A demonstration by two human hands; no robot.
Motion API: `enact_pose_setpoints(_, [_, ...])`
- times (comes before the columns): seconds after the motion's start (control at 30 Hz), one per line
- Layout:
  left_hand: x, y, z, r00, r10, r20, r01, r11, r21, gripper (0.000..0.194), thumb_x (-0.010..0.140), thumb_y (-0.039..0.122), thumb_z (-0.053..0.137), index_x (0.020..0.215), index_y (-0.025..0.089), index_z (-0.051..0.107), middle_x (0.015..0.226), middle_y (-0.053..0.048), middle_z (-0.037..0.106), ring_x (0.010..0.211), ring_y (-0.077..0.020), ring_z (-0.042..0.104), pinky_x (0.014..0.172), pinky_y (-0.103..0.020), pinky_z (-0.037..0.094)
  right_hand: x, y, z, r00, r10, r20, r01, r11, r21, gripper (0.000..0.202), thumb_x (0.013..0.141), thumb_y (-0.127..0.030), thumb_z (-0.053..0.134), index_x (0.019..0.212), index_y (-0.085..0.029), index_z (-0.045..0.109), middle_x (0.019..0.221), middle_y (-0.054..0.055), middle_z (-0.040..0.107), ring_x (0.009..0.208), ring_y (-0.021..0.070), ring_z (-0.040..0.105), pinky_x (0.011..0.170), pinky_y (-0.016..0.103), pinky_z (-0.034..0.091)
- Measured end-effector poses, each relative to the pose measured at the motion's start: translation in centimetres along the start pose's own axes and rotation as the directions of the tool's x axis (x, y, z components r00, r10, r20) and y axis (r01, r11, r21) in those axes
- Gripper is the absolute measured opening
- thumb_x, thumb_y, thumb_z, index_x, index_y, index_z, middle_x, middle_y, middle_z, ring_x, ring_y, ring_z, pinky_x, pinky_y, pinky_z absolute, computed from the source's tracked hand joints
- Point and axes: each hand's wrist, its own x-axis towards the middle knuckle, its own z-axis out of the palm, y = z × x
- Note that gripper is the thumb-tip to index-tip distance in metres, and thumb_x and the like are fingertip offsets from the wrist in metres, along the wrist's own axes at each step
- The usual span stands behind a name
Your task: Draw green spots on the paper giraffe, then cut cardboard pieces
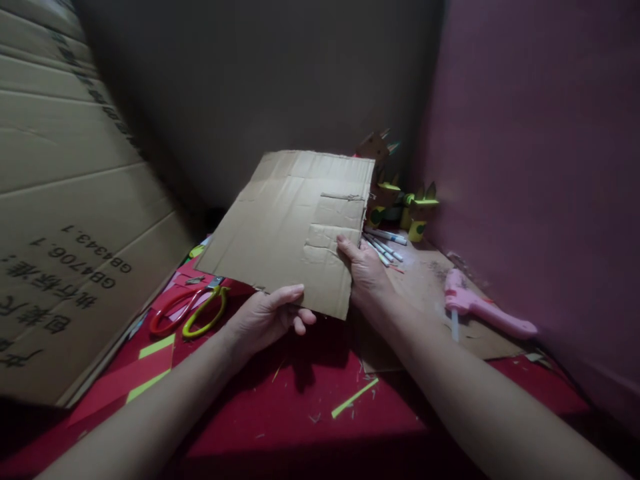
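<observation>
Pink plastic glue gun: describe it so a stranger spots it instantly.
Beside the purple wall, on the red-covered table, lies a flat brown cardboard sheet. On it rests the pink plastic glue gun, set apart from the slim white pens by its thick handle and translucent stick.

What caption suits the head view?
Left hand and right hand hold a cardboard sheet, with scissors and a pink glue gun nearby.
</observation>
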Motion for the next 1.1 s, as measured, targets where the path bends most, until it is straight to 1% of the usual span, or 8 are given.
enact_pose_setpoints(0.2, [-0.9,-0.4,-0.1,0.954,-0.205,0.220,0.177,0.975,0.137,0.037,0.080,0.043,0.063,0.083,0.007,0.069,0.069,-0.015,0.074,0.041,-0.0157,0.064,0.030,-0.017,0.045,-0.9,-0.3,-0.2,0.997,0.077,0.004,-0.077,0.997,0.024,0.016,0.074,-0.014,0.064,0.087,-0.021,0.059,0.073,-0.001,0.072,0.082,0.0220,0.069,0.080,0.041,0.056])
enact_pose_setpoints(0.33, [-3.2,-0.6,1.2,0.658,-0.638,0.399,0.354,0.730,0.584,0.033,0.069,0.036,0.074,0.087,0.009,0.072,0.070,-0.013,0.074,0.043,-0.0174,0.063,0.031,-0.020,0.043,-0.8,0.3,-0.6,0.992,0.122,-0.023,-0.121,0.991,0.048,0.017,0.072,-0.012,0.064,0.083,-0.022,0.056,0.072,-0.001,0.071,0.081,0.0221,0.069,0.078,0.041,0.057])
enact_pose_setpoints(0.4, [-4.3,-0.4,2.0,0.752,-0.530,0.391,0.159,0.722,0.673,0.028,0.066,0.035,0.078,0.082,0.013,0.074,0.061,-0.007,0.070,0.041,-0.0131,0.058,0.036,-0.020,0.043,-0.6,0.8,-0.8,0.989,0.146,-0.030,-0.145,0.989,0.036,0.018,0.070,-0.013,0.065,0.084,-0.021,0.057,0.069,0.000,0.071,0.077,0.0224,0.069,0.076,0.041,0.058])
enact_pose_setpoints(0.47, [-5.0,0.1,2.4,0.945,-0.089,0.314,-0.166,0.697,0.697,0.020,0.070,0.036,0.076,0.069,0.017,0.072,0.057,-0.003,0.064,0.046,-0.0116,0.055,0.044,-0.021,0.045,-0.6,1.2,-0.9,0.987,0.160,-0.019,-0.160,0.987,0.022,0.019,0.069,-0.015,0.066,0.085,-0.021,0.058,0.068,0.000,0.070,0.074,0.0225,0.069,0.073,0.040,0.058])
enact_pose_setpoints(0.5, [-5.1,0.4,2.3,0.950,0.180,0.255,-0.311,0.615,0.725,0.018,0.073,0.035,0.073,0.069,0.019,0.070,0.060,-0.002,0.063,0.052,-0.0122,0.056,0.049,-0.022,0.047,-0.6,1.4,-0.9,0.987,0.162,-0.007,-0.162,0.987,0.013,0.020,0.069,-0.016,0.067,0.087,-0.021,0.058,0.068,0.000,0.071,0.073,0.0225,0.069,0.072,0.040,0.058])
enact_pose_setpoints(0.6, [-4.5,1.3,1.2,0.732,0.633,0.254,-0.472,0.201,0.858,0.027,0.075,0.032,0.073,0.100,0.025,0.066,0.091,-0.004,0.065,0.087,-0.0193,0.061,0.076,-0.029,0.051,-0.9,1.6,-0.9,0.983,0.179,0.033,-0.178,0.984,-0.015,0.023,0.069,-0.019,0.067,0.091,-0.021,0.059,0.070,0.000,0.071,0.070,0.0220,0.069,0.070,0.039,0.058])
enact_pose_setpoints(0.83, [-3.0,1.2,-0.4,0.795,0.358,0.489,-0.423,-0.251,0.871,0.095,0.070,0.048,0.074,0.147,0.030,0.021,0.146,-0.014,0.033,0.132,-0.0344,0.034,0.107,-0.052,0.034,-1.2,1.7,-1.0,0.954,0.296,0.052,-0.292,0.953,-0.078,0.018,0.072,-0.016,0.062,0.090,-0.019,0.060,0.067,0.000,0.071,0.055,0.0185,0.065,0.063,0.035,0.056])
enact_pose_setpoints(1.1, [-3.8,2.5,0.7,0.842,0.449,0.298,-0.385,0.114,0.916,0.063,0.079,0.040,0.067,0.136,0.024,0.045,0.135,-0.011,0.051,0.124,-0.0276,0.047,0.105,-0.040,0.039,-1.1,2.1,-1.8,0.925,0.373,0.074,-0.361,0.922,-0.138,0.021,0.072,-0.013,0.062,0.092,-0.018,0.061,0.066,0.000,0.072,0.055,0.0193,0.066,0.065,0.037,0.056])
